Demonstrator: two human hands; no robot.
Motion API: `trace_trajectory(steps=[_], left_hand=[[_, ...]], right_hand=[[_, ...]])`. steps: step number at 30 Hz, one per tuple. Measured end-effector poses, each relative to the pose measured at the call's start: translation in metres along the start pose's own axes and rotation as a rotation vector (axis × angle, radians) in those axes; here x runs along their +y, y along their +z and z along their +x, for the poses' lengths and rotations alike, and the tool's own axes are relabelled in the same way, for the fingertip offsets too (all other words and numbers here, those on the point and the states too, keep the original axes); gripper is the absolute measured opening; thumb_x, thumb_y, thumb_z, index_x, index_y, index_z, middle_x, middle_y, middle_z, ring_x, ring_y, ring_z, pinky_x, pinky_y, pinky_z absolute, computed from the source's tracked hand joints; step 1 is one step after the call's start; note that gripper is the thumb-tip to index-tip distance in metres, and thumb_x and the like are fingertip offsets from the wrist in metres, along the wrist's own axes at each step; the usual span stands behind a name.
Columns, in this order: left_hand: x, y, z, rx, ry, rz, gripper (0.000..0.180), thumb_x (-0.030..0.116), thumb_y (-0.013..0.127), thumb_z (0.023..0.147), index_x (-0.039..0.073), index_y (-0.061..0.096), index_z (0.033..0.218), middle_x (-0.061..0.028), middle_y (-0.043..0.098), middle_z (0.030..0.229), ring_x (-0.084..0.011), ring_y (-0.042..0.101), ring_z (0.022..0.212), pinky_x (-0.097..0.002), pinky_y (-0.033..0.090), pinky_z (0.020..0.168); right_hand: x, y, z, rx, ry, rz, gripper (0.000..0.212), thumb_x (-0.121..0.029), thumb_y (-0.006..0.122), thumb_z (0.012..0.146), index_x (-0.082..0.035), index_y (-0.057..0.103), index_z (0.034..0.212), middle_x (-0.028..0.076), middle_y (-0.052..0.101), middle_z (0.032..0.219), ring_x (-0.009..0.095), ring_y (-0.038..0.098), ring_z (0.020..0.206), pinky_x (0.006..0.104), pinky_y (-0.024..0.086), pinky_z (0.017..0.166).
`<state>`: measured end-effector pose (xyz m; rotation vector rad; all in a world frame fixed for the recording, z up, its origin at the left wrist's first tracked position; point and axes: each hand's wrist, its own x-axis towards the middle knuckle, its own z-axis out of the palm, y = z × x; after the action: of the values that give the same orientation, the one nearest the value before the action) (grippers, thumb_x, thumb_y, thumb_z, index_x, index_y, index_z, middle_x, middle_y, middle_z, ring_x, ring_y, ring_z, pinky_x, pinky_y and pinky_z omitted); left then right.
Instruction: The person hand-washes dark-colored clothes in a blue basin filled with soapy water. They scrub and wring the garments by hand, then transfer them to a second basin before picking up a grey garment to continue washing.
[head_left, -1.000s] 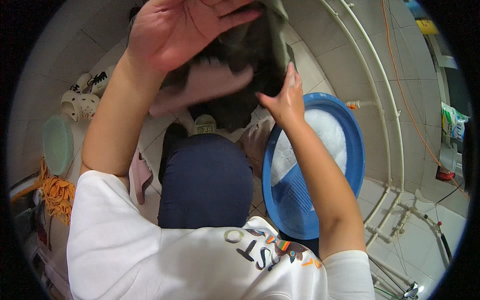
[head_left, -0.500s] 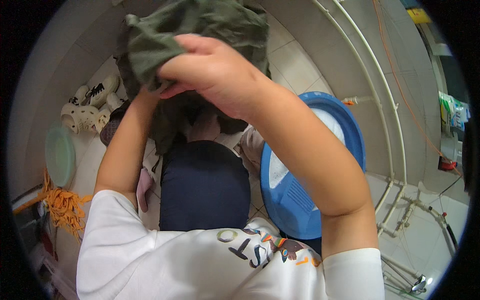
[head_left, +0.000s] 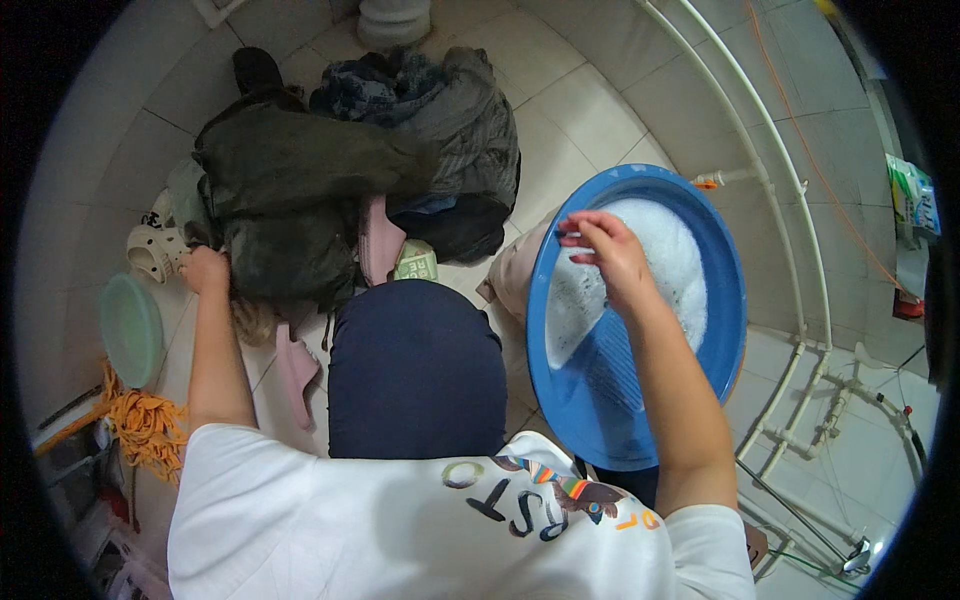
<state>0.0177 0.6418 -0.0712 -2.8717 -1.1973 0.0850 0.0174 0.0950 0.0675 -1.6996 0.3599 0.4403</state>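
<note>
1 blue basin (head_left: 722,290), white suds (head_left: 672,260) inside, right hand (head_left: 615,258) above

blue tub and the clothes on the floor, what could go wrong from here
The suds in the blue tub might slop over, leaving the tiled floor slippery. The dark clothes lie on that floor, so they could pick up dirt. The left hand is at their edge, close to the white clog, which might get dragged along.

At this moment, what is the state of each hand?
Left hand: at the edge of the dark green garment; grip cannot be told.
Right hand: open and empty, fingers loosely bent, over the blue basin.
</note>
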Motion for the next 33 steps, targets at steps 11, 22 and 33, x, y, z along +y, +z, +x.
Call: trace_trajectory(steps=[11,22,33], left_hand=[[0.279,-0.023,-0.095,-0.2,1.285,-0.631,0.055,0.028,0.055,0.084,0.004,0.035,0.13,-0.0165,0.042,0.129,-0.0299,0.038,0.121,-0.039,0.033,0.099],[0.327,0.054,-0.098,-0.791,0.857,-0.058,0.098,0.055,0.067,0.062,-0.002,0.028,0.131,-0.0194,0.034,0.134,-0.0305,0.04,0.119,-0.0354,0.036,0.096],[0.313,-0.033,-0.049,-0.412,0.92,-0.412,0.048,0.03,0.054,0.083,0.001,0.047,0.121,-0.0178,0.024,0.138,-0.0357,0.033,0.122,-0.0419,0.033,0.097]], right_hand=[[0.068,-0.01,-0.018,0.229,-0.124,-0.028,0.013,-0.01,0.049,0.087,-0.003,0.059,0.093,0.005,0.061,0.094,0.013,0.057,0.085,0.024,0.044,0.074],[0.094,-0.031,-0.028,0.199,-0.005,0.072,0.016,-0.011,0.048,0.088,0.001,0.057,0.094,0.008,0.061,0.092,0.014,0.057,0.083,0.0259,0.046,0.075],[0.091,-0.044,-0.065,0.2,-0.075,0.137,0.014,-0.011,0.049,0.088,-0.002,0.058,0.094,0.006,0.062,0.09,0.012,0.057,0.079,0.0246,0.046,0.07]])
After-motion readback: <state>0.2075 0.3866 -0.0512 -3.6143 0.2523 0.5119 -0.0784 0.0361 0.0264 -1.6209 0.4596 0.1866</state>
